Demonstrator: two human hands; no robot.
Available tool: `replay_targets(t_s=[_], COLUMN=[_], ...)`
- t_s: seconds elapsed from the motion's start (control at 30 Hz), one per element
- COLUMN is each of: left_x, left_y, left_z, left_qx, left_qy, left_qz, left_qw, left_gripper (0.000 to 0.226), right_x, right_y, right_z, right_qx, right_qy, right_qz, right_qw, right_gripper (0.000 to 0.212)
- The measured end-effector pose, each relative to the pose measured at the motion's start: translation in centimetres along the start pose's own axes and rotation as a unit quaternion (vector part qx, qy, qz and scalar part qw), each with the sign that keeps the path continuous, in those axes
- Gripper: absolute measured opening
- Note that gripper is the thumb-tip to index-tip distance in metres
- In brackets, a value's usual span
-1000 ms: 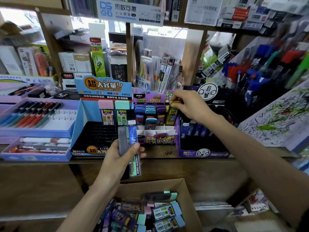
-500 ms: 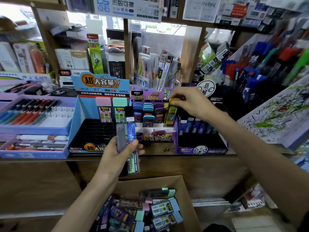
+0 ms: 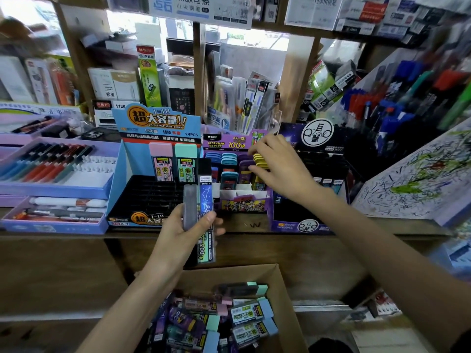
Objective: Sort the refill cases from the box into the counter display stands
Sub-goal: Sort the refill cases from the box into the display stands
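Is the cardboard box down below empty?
No, the cardboard box holds a jumble of refill cases with pink, green and blue caps.

Shop counter and back shelving, as I see them through the head camera.
A brown wooden counter [image 3: 63,271] crosses my view from 9 to 3 o'clock, its plain front panel dropping toward 6. Behind it, wooden uprights [image 3: 198,72] rise toward 12 and carry a shelf board [image 3: 326,34] near the top edge. Between the uprights, window panes [image 3: 254,39] at 11 and 12 o'clock admit bright daylight. The outer edges of my view are blurred.
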State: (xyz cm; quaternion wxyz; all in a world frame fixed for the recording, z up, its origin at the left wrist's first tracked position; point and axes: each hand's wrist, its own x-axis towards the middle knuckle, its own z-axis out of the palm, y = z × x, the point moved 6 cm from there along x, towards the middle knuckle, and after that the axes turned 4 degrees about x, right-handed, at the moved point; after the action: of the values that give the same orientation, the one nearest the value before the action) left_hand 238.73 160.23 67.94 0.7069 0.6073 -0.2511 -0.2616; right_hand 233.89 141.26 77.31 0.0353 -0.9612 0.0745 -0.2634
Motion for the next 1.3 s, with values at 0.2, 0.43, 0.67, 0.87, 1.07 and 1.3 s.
replay_targets(t_s=[0.2, 0.43, 0.67, 0.87, 1.07, 1.3], left_x=[-0.2, -0.6, 0.1, 0.4, 0.3, 0.4], left_y=[-0.1, -0.3, -1.0, -1.5, -1.7, -2.1], left_z=[1.4, 3.0, 5.6, 6.9, 6.7, 7.1], left_qx=[-0.002, 0.004, 0.023, 0.025, 0.038, 0.043], left_qy=[-0.027, -0.081, -0.097, -0.087, -0.083, -0.082], left_qz=[-0.009, -0.017, -0.021, -0.019, -0.024, -0.018], left_qw=[1.000, 0.997, 0.995, 0.996, 0.996, 0.996], left_gripper=[0.028, 0.023, 0.020, 0.021, 0.026, 0.023], right_x=[-1.8, -2.7, -5.9, -7.2, -6.9, -7.2], right_y=[-5.1, -1.1, 7.5, 9.0, 8.4, 8.5], right_z=[3.4, 0.0, -6.8, -4.8, -2.3, -0.9], right_qx=[0.466, 0.553, 0.483, 0.402, 0.308, 0.326], right_qy=[-0.111, -0.017, 0.112, 0.107, 0.032, 0.031], right_qz=[0.228, 0.312, 0.317, 0.283, 0.246, 0.264], right_qw=[0.848, 0.772, 0.808, 0.864, 0.918, 0.907], right_gripper=[0.023, 0.007, 0.015, 0.021, 0.019, 0.022])
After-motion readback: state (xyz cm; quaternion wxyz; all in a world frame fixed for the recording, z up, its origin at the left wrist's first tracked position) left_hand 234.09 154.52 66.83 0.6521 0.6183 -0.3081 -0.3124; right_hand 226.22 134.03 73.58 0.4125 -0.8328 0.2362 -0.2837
